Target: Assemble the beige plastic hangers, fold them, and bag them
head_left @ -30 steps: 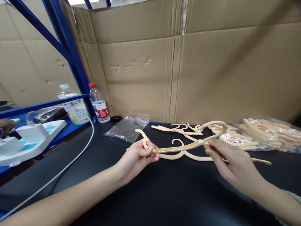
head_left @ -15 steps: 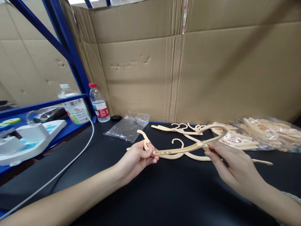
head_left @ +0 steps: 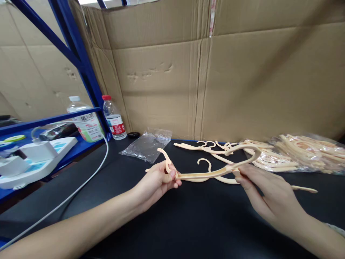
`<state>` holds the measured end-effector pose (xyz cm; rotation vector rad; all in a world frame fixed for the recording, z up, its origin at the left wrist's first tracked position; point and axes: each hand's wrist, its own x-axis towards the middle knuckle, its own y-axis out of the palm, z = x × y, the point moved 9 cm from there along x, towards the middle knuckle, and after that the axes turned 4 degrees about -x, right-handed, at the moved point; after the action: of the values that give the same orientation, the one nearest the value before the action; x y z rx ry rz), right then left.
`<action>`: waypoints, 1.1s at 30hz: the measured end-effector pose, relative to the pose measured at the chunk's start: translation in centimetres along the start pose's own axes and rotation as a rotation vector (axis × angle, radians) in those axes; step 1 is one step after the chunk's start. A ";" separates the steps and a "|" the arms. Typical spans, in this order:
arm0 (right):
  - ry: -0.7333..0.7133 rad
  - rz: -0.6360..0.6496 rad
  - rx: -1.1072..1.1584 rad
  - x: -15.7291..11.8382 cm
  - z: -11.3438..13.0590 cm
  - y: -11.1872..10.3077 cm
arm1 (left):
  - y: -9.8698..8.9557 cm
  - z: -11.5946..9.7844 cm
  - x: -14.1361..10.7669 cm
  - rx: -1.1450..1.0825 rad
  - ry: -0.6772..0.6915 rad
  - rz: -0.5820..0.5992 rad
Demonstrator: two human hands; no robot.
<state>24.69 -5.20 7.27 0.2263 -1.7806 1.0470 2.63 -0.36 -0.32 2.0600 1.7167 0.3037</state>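
A peach-coloured plastic clothes hanger (head_left: 201, 175) is held up over the black table, stretched between my two hands. My left hand (head_left: 161, 178) is closed on its left end, thumb on top, where a short curved piece sticks up above the fingers. My right hand (head_left: 266, 190) pinches the hanger near the base of its wide curved loop; a thin arm pokes out beyond that hand on the right. Part of the hanger is hidden behind the right fingers. Just behind it another hanger (head_left: 207, 163) lies flat with its hook up.
More hangers (head_left: 188, 146) lie at the back, beside clear bags of hangers (head_left: 309, 153) on the right. A clear plastic bag (head_left: 148, 145) lies back left. Bottles (head_left: 114, 118), a power strip (head_left: 40, 162) and a white cable (head_left: 105, 158) are at left. Cardboard (head_left: 161, 72) walls the back.
The held hanger has rolled slightly, so the slots along its bar no longer show, and its right tip sits slightly lower and farther right. Both hands keep their grip almost in place.
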 end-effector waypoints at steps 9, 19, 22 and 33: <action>0.001 0.006 -0.020 0.1 0.3 -0.1 | 0.0 -0.4 0.0 0.031 0.062 -0.019; 0.063 0.076 -0.010 -0.3 0.0 0.9 | -0.6 -0.6 0.1 0.004 0.129 -0.071; 0.113 0.101 0.013 -0.6 -0.4 1.2 | -0.6 -0.5 0.0 0.015 0.129 -0.077; 0.332 0.200 0.230 -0.7 -1.6 2.1 | -0.6 -0.8 -0.2 0.057 0.166 -0.076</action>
<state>24.85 -2.91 5.74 0.0110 -1.4046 1.3497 1.72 -0.27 0.16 2.0537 1.9168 0.4169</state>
